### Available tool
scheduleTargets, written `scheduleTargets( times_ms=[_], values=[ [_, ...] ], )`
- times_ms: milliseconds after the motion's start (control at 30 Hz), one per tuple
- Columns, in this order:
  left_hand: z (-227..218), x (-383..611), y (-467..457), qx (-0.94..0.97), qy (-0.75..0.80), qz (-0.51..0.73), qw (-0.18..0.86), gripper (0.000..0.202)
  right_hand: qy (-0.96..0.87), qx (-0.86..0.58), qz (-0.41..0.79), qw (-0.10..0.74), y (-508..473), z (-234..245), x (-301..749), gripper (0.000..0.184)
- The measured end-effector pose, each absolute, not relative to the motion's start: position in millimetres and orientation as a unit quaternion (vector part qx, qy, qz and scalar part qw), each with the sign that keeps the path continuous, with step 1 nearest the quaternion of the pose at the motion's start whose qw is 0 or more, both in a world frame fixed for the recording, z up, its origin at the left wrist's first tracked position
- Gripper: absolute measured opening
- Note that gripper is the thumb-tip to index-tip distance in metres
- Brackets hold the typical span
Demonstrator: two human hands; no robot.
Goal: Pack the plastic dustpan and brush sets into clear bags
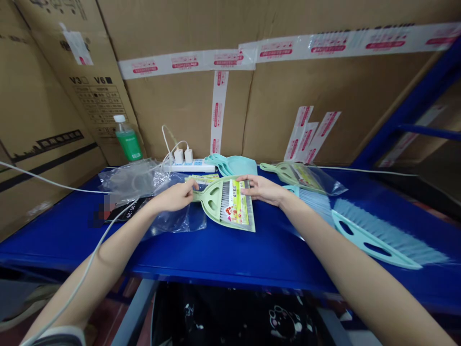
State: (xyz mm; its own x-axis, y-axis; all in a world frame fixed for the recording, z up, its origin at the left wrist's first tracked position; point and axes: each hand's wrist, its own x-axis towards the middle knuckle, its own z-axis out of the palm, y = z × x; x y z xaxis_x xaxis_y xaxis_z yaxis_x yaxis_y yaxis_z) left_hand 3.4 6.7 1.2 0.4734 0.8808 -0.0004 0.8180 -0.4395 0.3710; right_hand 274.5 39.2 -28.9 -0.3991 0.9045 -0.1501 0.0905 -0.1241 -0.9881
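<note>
A pale green dustpan (211, 205) with a small brush nested in it lies in front of me, its handle to the left. Across the bristles sits a yellow and white printed label card (239, 204). My left hand (179, 196) is closed at the end of the handle. On the far right edge, my right hand (265, 190) grips the dustpan, a fingertip over the card. Beneath and beside my left hand is crumpled clear plastic bagging (176, 218). Light blue brush bristles (317, 204) show behind my right forearm.
Stacked blue dustpans (239, 166) and a bagged green dustpan set (298, 175) lie at the back. A loose blue brush (374, 240) is on the right. A power strip (194, 166), a green bottle (128, 142) and a white cable (82, 276) are leftward. Cardboard boxes (173, 105) wall the back.
</note>
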Motion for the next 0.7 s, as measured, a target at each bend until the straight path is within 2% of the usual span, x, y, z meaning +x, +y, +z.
scheduleTargets(
  times_ms=[167, 300, 533, 700],
  values=[
    [-3.9, 5.2, 10.3, 0.825, 0.479, 0.165, 0.252, 0.023, -0.573, -0.423, 0.622, 0.325, 39.7, -30.0, 274.9, 0.036],
    [-9.5, 6.2, 13.5, 0.803, 0.501, 0.202, 0.253, 0.022, -0.577, -0.424, 0.618, 0.324, 40.2, -29.5, 275.7, 0.035],
    [-8.0, 1.5, 11.6, 0.834, 0.496, 0.127, 0.204, 0.025, -0.589, -0.427, 0.598, 0.336, 43.0, -28.9, 280.8, 0.032],
    [-2.5, 2.1, 8.8, 0.835, 0.494, 0.105, 0.216, 0.026, -0.573, -0.439, 0.601, 0.343, 43.7, -26.6, 283.9, 0.033]
  ],
)
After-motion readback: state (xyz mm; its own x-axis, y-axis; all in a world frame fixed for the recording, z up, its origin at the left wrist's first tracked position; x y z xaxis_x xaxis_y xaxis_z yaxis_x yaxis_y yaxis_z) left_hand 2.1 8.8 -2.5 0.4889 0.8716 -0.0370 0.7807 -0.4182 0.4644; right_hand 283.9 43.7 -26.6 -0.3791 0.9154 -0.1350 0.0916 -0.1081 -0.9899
